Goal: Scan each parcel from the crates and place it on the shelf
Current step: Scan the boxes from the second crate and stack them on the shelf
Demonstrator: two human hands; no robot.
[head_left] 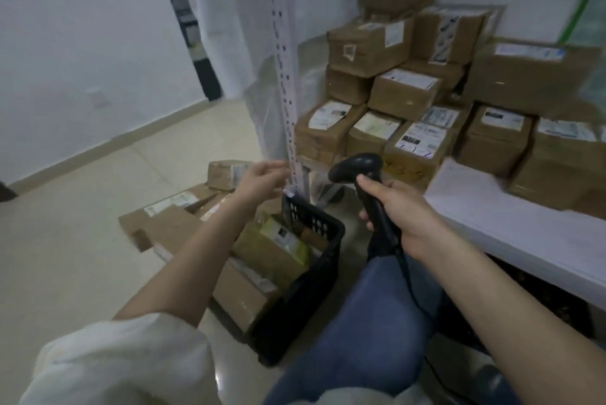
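Pale tiled floor (82, 240), white shelf (511, 224) stacked with taped parcels (406, 93). Right hand (403, 211) wrapped round black scanner (357, 168); left hand (259, 181) loose-fingered, holding nothing, above black crate (311, 273) stuffed with more boxes.

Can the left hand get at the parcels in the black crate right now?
Probably yes. The left hand is empty, hovering over the black crate, whose top is open with parcels exposed. The right hand holds the scanner off to the side.

The brown cardboard parcels stacked on the white shelf (410, 93) are blurred, labels unreadable. The person's left forearm (196, 247) hides part of the black plastic crate (314, 273). The right frame edge cuts the white shelf board (524, 234).
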